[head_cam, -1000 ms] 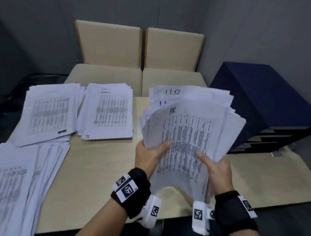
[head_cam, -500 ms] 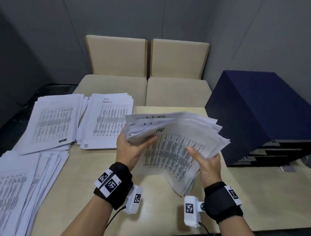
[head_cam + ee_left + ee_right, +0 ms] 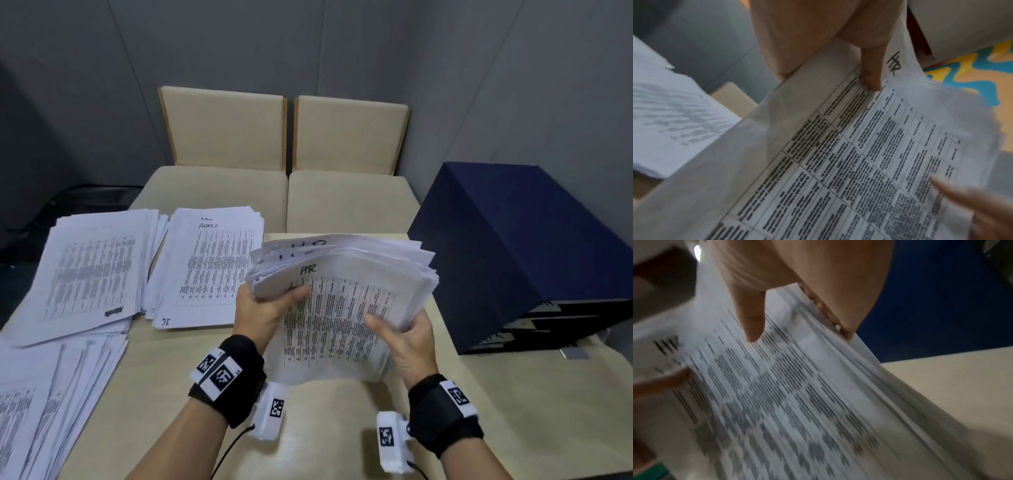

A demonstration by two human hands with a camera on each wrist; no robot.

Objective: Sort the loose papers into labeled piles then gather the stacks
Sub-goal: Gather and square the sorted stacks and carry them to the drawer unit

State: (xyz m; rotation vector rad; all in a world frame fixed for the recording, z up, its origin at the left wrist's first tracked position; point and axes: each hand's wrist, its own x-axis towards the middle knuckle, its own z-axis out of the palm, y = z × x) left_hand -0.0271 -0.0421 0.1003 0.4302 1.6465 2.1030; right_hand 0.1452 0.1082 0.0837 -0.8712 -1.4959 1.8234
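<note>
Both hands hold a thick stack of printed sheets marked "HR" (image 3: 346,308) above the beige table (image 3: 164,387). My left hand (image 3: 270,305) grips its left edge, thumb on the top sheet; the left wrist view shows that thumb (image 3: 871,76) beside the "HR" mark on the HR stack (image 3: 859,162). My right hand (image 3: 400,329) grips the right edge, thumb on top; in the right wrist view its thumb (image 3: 752,321) presses the HR stack (image 3: 797,394). A pile marked "ADMIN" (image 3: 209,267) lies at the table's back, another pile (image 3: 92,274) to its left.
A spread pile of sheets (image 3: 44,404) lies at the table's near left corner. A dark blue box (image 3: 520,253) stands on the table at the right. Two beige chairs (image 3: 284,137) stand behind the table against grey walls.
The HR stack has come down from a raised, fanned tilt to lie flatter and squarer between the hands. Both hands kept their hold on its edges.
</note>
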